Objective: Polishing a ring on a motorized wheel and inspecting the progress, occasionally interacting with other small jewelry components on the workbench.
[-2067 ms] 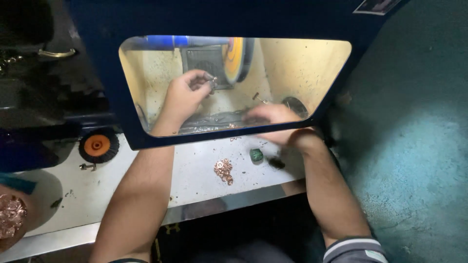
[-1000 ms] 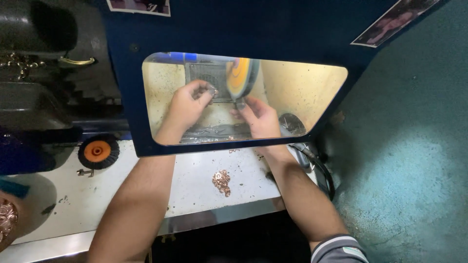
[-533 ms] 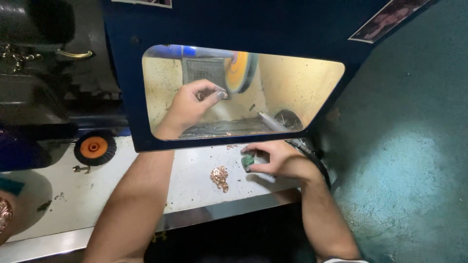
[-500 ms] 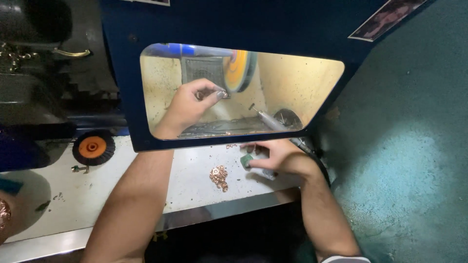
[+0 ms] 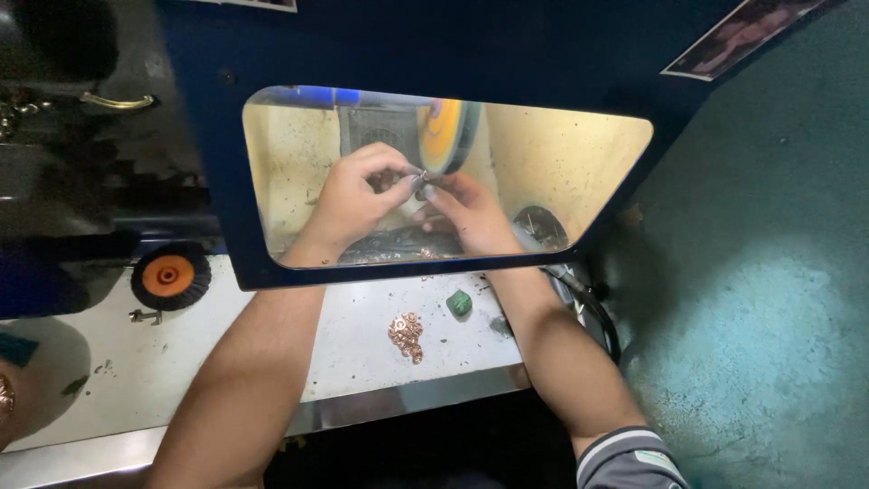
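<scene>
Left hand point(image 5: 348, 199): yours, upper middle of the frame, seen through the clear window of the hood. Your fingers point(image 5: 398, 172) are pinched together at the tips on a small metal piece.
Right hand point(image 5: 466, 213): yours, just right of the left hand, also behind the window. Your fingertips meet the left ones on the same small piece; the rest of the hand is curled.
Small metal piece point(image 5: 422, 175): tiny, shiny, held between both sets of fingertips, just beside the rim of the wheel. Its exact shape is too small to tell.
Polishing wheel point(image 5: 445, 134): orange-yellow disc seen edge on, top centre of the window, just above the fingertips. Whether the piece touches it cannot be told.
Hood point(image 5: 208, 136): dark blue panel across the upper half of the frame, with a wide rounded window point(image 5: 579, 172) onto a lit, yellowish chamber.
Surface point(image 5: 353, 340): pale, speckled, lower middle of the frame, with a metal front edge.
Copper-coloured rings point(image 5: 406, 333): small heap on the surface, centre of the frame, between your two forearms.
Green block point(image 5: 459, 302): small, on the surface just right of the rings, near your right forearm.
Spare wheel point(image 5: 169, 275): black with an orange hub, left of the frame, below the hood's corner.
Black hose point(image 5: 593, 303): curves down at the right end of the surface, beside your right forearm.
Floor point(image 5: 769, 317): teal, mottled, right side of the frame.
</scene>
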